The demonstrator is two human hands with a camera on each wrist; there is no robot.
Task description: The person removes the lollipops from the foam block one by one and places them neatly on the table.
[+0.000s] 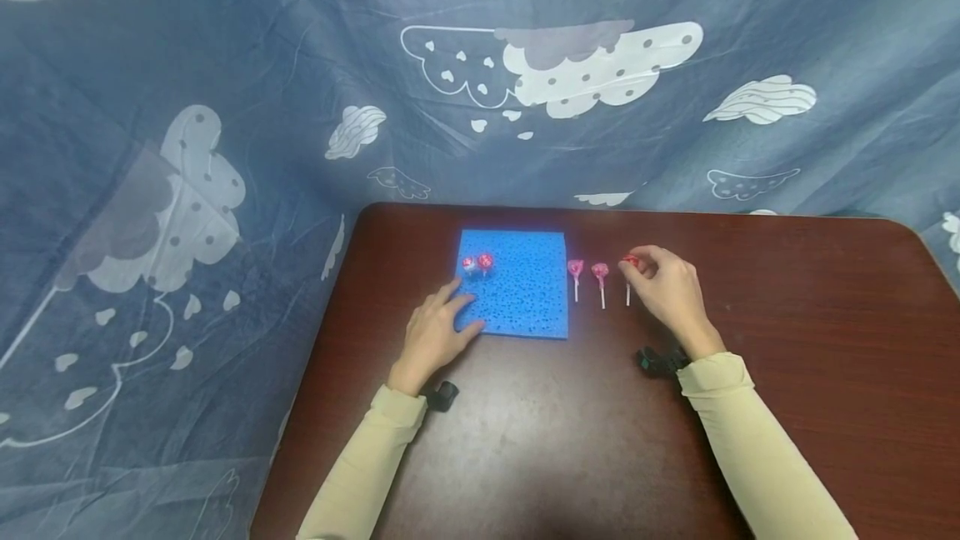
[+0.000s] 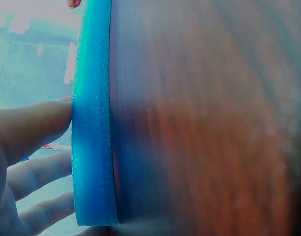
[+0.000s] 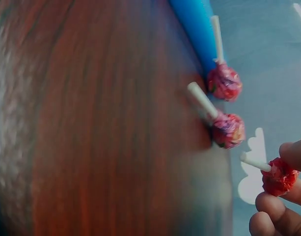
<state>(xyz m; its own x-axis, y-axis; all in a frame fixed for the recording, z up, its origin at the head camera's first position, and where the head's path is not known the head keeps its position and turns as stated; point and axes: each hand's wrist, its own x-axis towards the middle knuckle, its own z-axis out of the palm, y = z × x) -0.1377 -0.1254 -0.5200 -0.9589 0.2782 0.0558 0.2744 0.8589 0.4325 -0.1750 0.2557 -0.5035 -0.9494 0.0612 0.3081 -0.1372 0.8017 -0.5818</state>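
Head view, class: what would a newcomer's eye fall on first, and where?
Probably the bright blue foam, lying on the dark table with the left hand at its near left corner. Two upright lollipops in the foam's far left part come next. Just right of the foam lie two pink lollipops, and beyond them the right hand pinches a red lollipop.

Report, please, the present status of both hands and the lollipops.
Left hand touching blue foam block. Right hand pinching red lollipop by its head. Two pink lollipops lying between right hand and block; no other obstruction seen.
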